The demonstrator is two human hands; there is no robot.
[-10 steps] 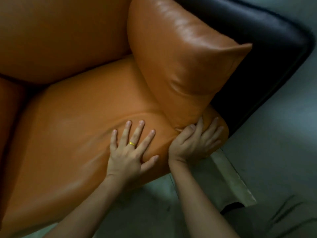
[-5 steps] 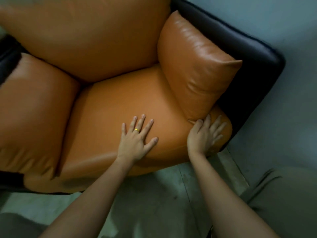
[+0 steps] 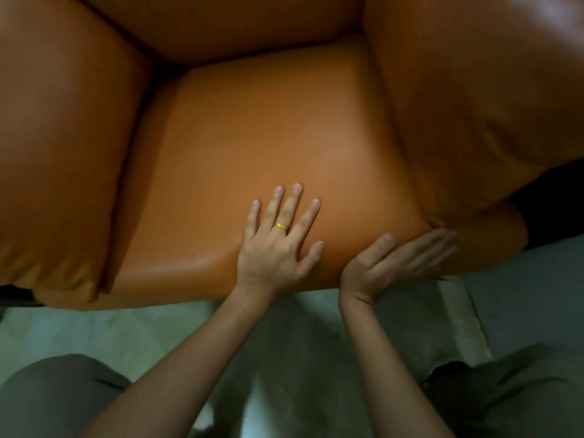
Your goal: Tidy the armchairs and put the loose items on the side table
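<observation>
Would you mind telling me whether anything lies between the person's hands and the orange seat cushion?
Nothing visible does. The left hand lies flat on top of the seat cushion, and the right hand presses its front right corner directly.

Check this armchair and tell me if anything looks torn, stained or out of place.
Nothing stands out. The seat cushion sits snug between the side cushions, its leather smooth, with no tear, stain or spill showing. The left hand lies flat on it, and the right hand presses against its front right corner.
</observation>
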